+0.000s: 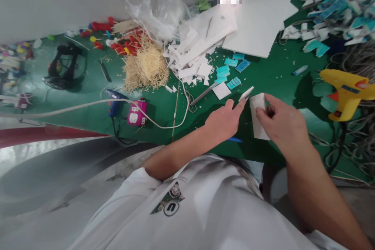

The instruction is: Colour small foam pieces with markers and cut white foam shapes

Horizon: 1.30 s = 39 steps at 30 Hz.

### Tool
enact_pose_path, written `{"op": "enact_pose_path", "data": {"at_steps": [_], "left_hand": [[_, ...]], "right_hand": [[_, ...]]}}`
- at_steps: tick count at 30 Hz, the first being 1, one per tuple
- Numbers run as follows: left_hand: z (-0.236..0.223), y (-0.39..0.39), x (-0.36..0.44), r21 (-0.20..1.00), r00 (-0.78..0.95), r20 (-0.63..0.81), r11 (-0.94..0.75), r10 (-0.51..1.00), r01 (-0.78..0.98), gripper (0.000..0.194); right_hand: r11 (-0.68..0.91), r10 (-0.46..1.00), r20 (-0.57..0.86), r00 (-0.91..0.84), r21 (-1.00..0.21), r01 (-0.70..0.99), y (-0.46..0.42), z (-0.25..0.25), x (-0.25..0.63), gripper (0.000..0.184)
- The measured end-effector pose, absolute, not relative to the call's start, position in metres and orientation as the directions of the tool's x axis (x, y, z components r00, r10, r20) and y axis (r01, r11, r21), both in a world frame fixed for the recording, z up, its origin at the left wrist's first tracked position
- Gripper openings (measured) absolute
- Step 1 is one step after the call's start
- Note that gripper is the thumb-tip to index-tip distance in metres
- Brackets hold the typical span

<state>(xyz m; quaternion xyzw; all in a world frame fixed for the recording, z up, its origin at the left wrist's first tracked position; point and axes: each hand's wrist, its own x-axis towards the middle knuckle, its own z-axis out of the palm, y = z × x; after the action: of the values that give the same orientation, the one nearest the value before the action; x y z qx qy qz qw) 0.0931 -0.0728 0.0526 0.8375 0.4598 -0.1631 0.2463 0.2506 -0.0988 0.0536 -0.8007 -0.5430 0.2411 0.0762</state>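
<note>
Magenta box (137, 114) on green table (155, 125); your left hand (224, 122) has its forefinger at a small white piece (246, 93), can't tell if gripped; your right hand (283, 122) clamps a white block (258, 119) just beside; yellow glue gun (347, 93) farther right.

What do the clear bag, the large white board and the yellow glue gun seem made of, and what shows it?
Clear bag: thin plastic film, see-through and crinkled.
Large white board: matt, perhaps foam or card; flat, pale, straight-edged.
Yellow glue gun: probably hard plastic, evenly coloured and smoothly moulded.
</note>
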Motion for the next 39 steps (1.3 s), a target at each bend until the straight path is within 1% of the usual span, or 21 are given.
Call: {"op": "enact_pose_path", "data": {"at_steps": [5, 13, 20, 25, 29, 35, 37, 39], "left_hand": [[0.049, -0.077, 0.085, 0.317, 0.548, -0.419, -0.448, 0.724, 0.836, 0.065], [0.046, -0.079, 0.084, 0.300, 0.547, -0.414, -0.458, 0.728, 0.837, 0.065], [0.046, -0.079, 0.087, 0.283, 0.546, -0.447, -0.466, 0.709, 0.838, 0.066], [0.046, -0.078, 0.089, 0.270, 0.536, -0.450, -0.463, 0.714, 0.844, 0.067], [0.048, -0.078, 0.091, 0.260, 0.533, -0.472, -0.466, 0.703, 0.846, 0.067], [0.051, -0.078, 0.093, 0.249, 0.522, -0.507, -0.463, 0.686, 0.850, 0.066], [0.051, -0.078, 0.093, 0.248, 0.517, -0.519, -0.460, 0.681, 0.853, 0.066], [0.052, -0.078, 0.093, 0.248, 0.520, -0.520, -0.462, 0.678, 0.851, 0.066]], "right_hand": [[-0.401, 0.910, -0.286, 0.299, -0.430, 0.809, -0.100, 0.041, 0.253, 0.033], [-0.388, 0.917, -0.272, 0.291, -0.453, 0.803, -0.099, 0.042, 0.251, 0.032], [-0.353, 0.935, -0.223, 0.276, -0.501, 0.791, -0.101, 0.035, 0.255, 0.032], [-0.373, 0.926, -0.247, 0.285, -0.480, 0.794, -0.101, 0.037, 0.255, 0.032], [-0.378, 0.923, -0.258, 0.286, -0.472, 0.796, -0.102, 0.037, 0.256, 0.035], [-0.353, 0.935, -0.187, 0.300, -0.534, 0.768, -0.106, 0.034, 0.264, 0.042], [-0.377, 0.926, -0.209, 0.315, -0.551, 0.744, -0.106, 0.035, 0.264, 0.044], [-0.435, 0.900, -0.257, 0.351, -0.553, 0.711, -0.106, 0.039, 0.263, 0.047]]}}
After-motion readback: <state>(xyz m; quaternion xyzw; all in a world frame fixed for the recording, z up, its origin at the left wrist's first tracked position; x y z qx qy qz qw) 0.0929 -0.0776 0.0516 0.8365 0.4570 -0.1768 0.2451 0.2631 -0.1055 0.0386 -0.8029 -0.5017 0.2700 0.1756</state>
